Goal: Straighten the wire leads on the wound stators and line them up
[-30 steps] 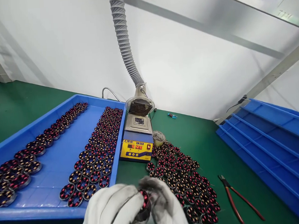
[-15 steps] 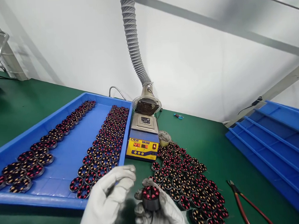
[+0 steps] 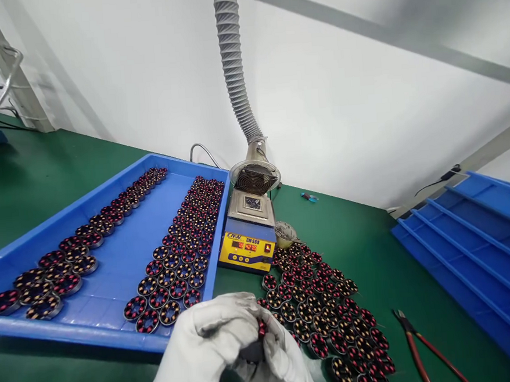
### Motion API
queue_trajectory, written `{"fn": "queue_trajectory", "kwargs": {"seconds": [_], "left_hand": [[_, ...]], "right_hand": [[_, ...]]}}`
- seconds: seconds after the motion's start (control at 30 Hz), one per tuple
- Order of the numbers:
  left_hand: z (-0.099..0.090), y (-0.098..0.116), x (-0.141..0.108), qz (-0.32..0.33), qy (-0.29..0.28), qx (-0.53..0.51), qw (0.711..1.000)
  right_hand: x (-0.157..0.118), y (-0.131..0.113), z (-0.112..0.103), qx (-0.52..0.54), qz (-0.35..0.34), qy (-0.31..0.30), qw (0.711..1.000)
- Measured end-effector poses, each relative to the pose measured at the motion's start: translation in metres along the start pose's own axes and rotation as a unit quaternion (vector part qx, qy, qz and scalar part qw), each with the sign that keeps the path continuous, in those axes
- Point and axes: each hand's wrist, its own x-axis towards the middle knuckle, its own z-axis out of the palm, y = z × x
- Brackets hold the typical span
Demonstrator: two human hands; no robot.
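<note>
Gloves (image 3: 183, 359) in white cover both hands, which meet at the bottom centre of the frame. Between them sits one dark coil (image 3: 252, 352), only a little of its red winding showing. The right hand (image 3: 285, 359) pinches it from the right, and the left hand (image 3: 216, 333) closes bent fingers on it from the left; some fingertips are hidden. A blue tray (image 3: 73, 336) fills the left of the frame, with rows of coils (image 3: 167, 277) along both long sides. Right of the hands, loose coils (image 3: 305, 311) lie crowded on the green table (image 3: 358, 230). A yellow-fronted machine (image 3: 247, 252) with lit red digits stands near the centre, below a ribbed hose (image 3: 231, 53). Red-handled pliers (image 3: 417, 354) lie at lower right, near blue trays (image 3: 473, 251) at the right edge.
</note>
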Motion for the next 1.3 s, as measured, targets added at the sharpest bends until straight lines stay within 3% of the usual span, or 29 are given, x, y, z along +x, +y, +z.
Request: {"fn": "queue_trajectory", "kwargs": {"seconds": [0.07, 0.13, 0.27, 0.33, 0.5, 0.57, 0.67, 0.73, 0.8, 0.87, 0.97, 1.03, 1.17, 1.23, 1.3], "left_hand": [[-0.004, 0.002, 0.001, -0.004, 0.051, -0.013, 0.999], [-0.006, 0.002, 0.001, -0.014, 0.059, 0.020, 0.998], [-0.001, -0.002, 0.000, 0.024, -0.043, 0.079, 0.996], [0.000, -0.002, 0.001, 0.071, -0.049, 0.098, 0.991], [-0.015, 0.002, -0.003, 0.135, 0.074, 0.111, 0.982], [-0.021, 0.000, -0.008, 0.133, 0.050, 0.179, 0.974], [-0.020, -0.005, -0.014, 0.179, -0.048, 0.316, 0.931], [-0.018, -0.008, -0.015, 0.240, -0.054, 0.346, 0.905], [-0.018, -0.009, -0.013, 0.274, -0.052, 0.329, 0.902], [-0.019, -0.007, -0.008, 0.235, -0.064, 0.280, 0.928], [-0.017, 0.001, 0.000, 0.089, -0.068, 0.159, 0.981], [-0.015, 0.008, 0.003, -0.001, -0.040, 0.076, 0.996], [-0.014, 0.014, 0.001, -0.073, 0.089, 0.020, 0.993], [-0.014, 0.012, -0.004, -0.104, 0.091, 0.059, 0.989], [-0.012, 0.009, -0.008, -0.138, 0.051, 0.088, 0.985]], "right_hand": [[-0.001, -0.001, -0.003, -0.003, -0.004, 0.009, 1.000], [-0.002, -0.001, -0.006, -0.004, -0.008, 0.020, 1.000], [0.000, 0.000, -0.008, 0.005, -0.012, 0.030, 0.999], [0.001, 0.000, -0.007, 0.017, -0.005, 0.028, 0.999], [-0.006, -0.002, -0.005, 0.049, 0.057, -0.012, 0.997], [-0.009, -0.003, -0.006, 0.055, 0.078, -0.027, 0.995], [-0.010, -0.003, -0.010, 0.048, 0.085, -0.034, 0.995], [-0.009, -0.003, -0.012, 0.046, 0.082, -0.031, 0.995], [-0.008, -0.003, -0.013, 0.046, 0.079, -0.029, 0.995], [-0.006, -0.003, -0.012, 0.048, 0.079, -0.029, 0.995], [-0.005, -0.002, -0.007, 0.075, 0.112, -0.055, 0.989], [-0.005, -0.002, -0.004, 0.107, 0.142, -0.078, 0.981], [-0.006, -0.006, -0.004, 0.132, 0.152, -0.091, 0.975], [-0.006, -0.007, -0.006, 0.098, 0.122, -0.070, 0.985], [-0.006, -0.005, -0.008, 0.052, 0.073, -0.037, 0.995]]}}
